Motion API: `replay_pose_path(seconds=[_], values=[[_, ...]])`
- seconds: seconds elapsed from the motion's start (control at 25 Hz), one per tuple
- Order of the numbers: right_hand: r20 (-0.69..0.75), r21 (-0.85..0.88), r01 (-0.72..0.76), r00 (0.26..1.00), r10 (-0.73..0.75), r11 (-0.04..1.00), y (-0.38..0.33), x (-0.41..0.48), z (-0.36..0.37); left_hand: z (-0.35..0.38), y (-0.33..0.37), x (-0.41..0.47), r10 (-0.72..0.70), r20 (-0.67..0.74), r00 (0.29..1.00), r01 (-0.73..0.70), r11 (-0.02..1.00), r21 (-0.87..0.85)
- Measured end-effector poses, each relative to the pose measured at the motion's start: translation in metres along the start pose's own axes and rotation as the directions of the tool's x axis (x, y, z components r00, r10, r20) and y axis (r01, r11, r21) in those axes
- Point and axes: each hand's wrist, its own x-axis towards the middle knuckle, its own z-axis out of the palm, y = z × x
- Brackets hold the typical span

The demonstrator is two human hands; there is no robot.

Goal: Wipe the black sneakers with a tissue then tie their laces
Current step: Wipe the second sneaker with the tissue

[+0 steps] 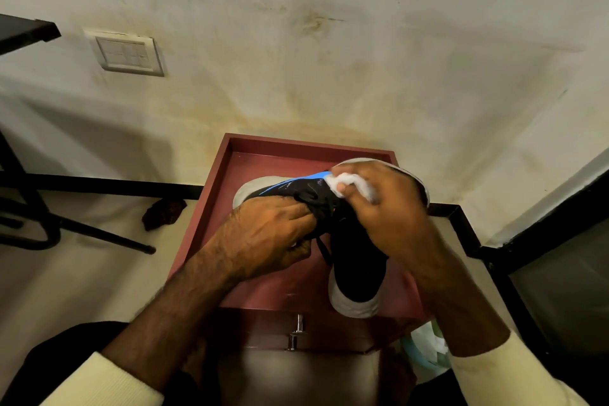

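Two black sneakers with pale grey soles lie on a dark red cabinet top (263, 158). The far sneaker (286, 188) has a blue stripe and lies on its side. My left hand (267, 234) grips it by the lace area. The near sneaker (357, 267) points its sole toward me. My right hand (385, 204) presses a crumpled white tissue (346, 183) against the far sneaker's upper. A black lace (324, 252) hangs loose between my hands.
The cabinet stands against a stained cream wall with a switch plate (127, 53). A metal handle (298, 331) sticks out of the cabinet front. A dark brown lump (163, 212) lies on the floor left of it. Black chair legs (82, 227) stand at left, and a plastic bag (426, 348) lies at lower right.
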Motion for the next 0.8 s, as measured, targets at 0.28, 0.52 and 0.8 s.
replay_pose_path(seconds=[0.28,0.52,0.8], values=[[-0.267,-0.185,-0.138,0.960,0.085,0.973,0.038,0.008,-0.036,-0.009,-0.008,-0.007,-0.044,-0.047,0.998,0.044,0.999,0.005],[-0.191,-0.018,-0.032,0.981,0.028,0.999,0.020,-0.002,-0.013,-0.008,-0.007,-0.003,-0.077,-0.020,0.997,0.077,0.997,0.007],[0.127,0.220,-0.033,0.992,0.005,0.975,-0.023,0.010,0.015,0.003,0.009,0.008,-0.105,0.021,0.994,0.104,0.994,0.020]])
